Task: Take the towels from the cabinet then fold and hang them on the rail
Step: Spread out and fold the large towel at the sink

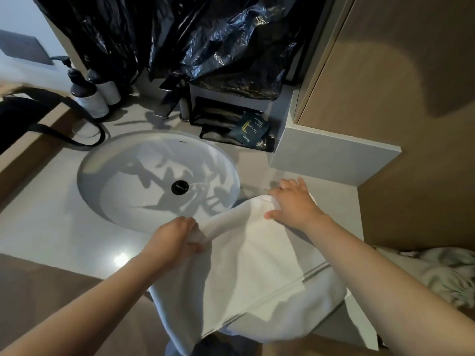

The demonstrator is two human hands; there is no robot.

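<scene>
A white towel (246,273) lies partly folded on the grey counter (51,227), right of the sink, and hangs over the counter's front edge. My left hand (177,236) grips the towel's left fold near the sink rim, fingers curled round the cloth. At the towel's far corner my right hand (295,201) presses down with its fingers spread flat. No rail or cabinet opening is visible.
An oval white sink (123,160) with a black drain fills the counter's middle. Behind it stand two dispenser bottles (90,96), a faucet (169,98), dark amenity packets (252,129) and black plastic sheeting (205,34). A wood cabinet wall (411,73) rises right; crumpled cloth (447,273) lies lower right.
</scene>
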